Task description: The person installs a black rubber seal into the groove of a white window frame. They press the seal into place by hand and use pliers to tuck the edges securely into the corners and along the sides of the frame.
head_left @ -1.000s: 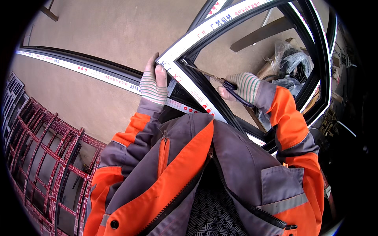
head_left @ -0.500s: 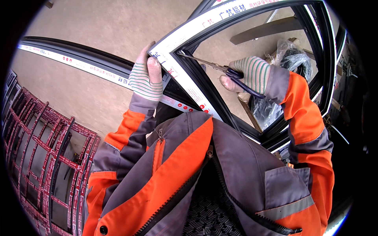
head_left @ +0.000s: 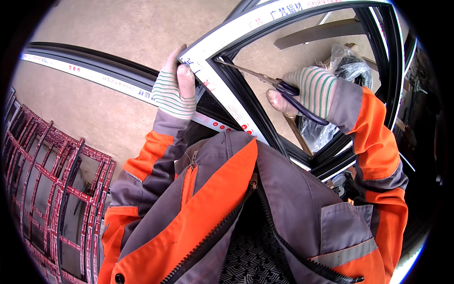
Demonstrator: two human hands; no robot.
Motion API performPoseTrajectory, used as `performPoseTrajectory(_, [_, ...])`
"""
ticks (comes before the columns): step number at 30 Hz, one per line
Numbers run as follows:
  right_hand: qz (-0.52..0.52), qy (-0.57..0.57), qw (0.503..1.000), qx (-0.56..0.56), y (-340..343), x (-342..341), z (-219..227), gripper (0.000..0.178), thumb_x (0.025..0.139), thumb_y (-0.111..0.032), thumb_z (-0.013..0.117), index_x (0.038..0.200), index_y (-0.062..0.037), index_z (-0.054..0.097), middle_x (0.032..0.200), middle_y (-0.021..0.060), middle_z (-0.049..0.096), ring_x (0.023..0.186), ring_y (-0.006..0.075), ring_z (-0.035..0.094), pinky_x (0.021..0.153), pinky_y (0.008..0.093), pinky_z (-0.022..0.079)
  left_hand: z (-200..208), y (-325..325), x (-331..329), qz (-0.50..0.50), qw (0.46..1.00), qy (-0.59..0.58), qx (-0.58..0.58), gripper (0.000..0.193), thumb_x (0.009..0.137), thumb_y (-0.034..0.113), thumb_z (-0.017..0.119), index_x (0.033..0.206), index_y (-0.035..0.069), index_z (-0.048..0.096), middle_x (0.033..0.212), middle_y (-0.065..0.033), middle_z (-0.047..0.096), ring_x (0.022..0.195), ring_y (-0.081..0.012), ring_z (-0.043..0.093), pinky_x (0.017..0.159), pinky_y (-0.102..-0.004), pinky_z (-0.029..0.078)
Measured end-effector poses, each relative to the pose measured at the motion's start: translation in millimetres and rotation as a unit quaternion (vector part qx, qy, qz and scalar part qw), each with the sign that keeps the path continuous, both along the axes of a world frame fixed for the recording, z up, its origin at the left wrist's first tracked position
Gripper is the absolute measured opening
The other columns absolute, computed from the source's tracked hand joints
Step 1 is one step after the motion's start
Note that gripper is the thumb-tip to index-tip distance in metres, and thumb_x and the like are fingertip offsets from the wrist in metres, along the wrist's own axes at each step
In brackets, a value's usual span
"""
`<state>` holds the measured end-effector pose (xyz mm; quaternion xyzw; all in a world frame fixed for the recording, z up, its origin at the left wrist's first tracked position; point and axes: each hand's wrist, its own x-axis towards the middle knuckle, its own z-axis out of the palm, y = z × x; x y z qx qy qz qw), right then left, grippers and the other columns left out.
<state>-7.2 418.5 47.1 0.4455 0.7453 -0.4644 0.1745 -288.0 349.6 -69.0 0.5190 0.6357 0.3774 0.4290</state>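
Observation:
My left hand (head_left: 175,87), in a striped work glove, grips the pointed corner of a window frame (head_left: 222,40), the thumb lying near its white-filmed face. The frame has black inner profiles and leans across my lap. My right hand (head_left: 309,92), gloved the same way, holds a pair of scissors (head_left: 267,79) with dark blue handles. Their long metal blades point left, and the tips lie at the inner corner of the frame, by its black inner edge (head_left: 231,66). Whether the blades touch that edge I cannot tell.
Another long black and white profile (head_left: 94,71) runs leftward behind my left hand. Stacked red-wrapped curved frames (head_left: 61,189) stand at the lower left. Through the window opening show a grey curved strip (head_left: 319,34) and a clear plastic bag (head_left: 347,61) on the concrete floor (head_left: 127,23).
My right hand has shifted slightly to the right with the scissors, whose tips stay near the inner corner. My left hand keeps its hold on the window frame.

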Motion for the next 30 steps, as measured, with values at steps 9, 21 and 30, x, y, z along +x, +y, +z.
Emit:
performPoseTrajectory(9, [0.038, -0.041, 0.998, 0.021, 7, -14, 26, 0.056, 0.094, -0.056, 0.058, 0.085, -0.0024, 0.070, 0.061, 0.0179, 0.060, 0.056, 0.0346, 0.061, 0.056, 0.0403, 0.049, -1, 6, 1, -0.014, 0.999, 0.000, 0.045, 0.049, 0.104, 0.033, 0.048, 0.132, -0.007, 0.057, 0.113, -0.0209, 0.066, 0.101, -0.0264, 0.065, 0.091, -0.0358, 0.051])
performPoseTrajectory(21, [0.077, -0.065, 0.994, 0.034, 18, -26, 39, 0.058, 0.094, -0.058, 0.056, 0.084, -0.0024, 0.071, 0.061, 0.0181, 0.060, 0.056, 0.0351, 0.061, 0.056, 0.0409, 0.050, 3, 8, 3, -0.011, 0.998, 0.020, 0.061, 0.050, 0.103, 0.033, 0.048, 0.132, -0.006, 0.057, 0.112, -0.0209, 0.066, 0.099, -0.0266, 0.065, 0.090, -0.0364, 0.051])
performPoseTrajectory(30, [0.091, -0.091, 0.991, 0.036, 20, -35, 49, 0.060, 0.094, -0.059, 0.055, 0.083, -0.0024, 0.071, 0.060, 0.0183, 0.060, 0.056, 0.0354, 0.061, 0.056, 0.0413, 0.050, -1, 9, 2, -0.018, 0.998, 0.011, 0.063, 0.053, 0.103, 0.037, 0.049, 0.132, -0.007, 0.057, 0.112, -0.0221, 0.066, 0.099, -0.0284, 0.066, 0.090, -0.0372, 0.052])
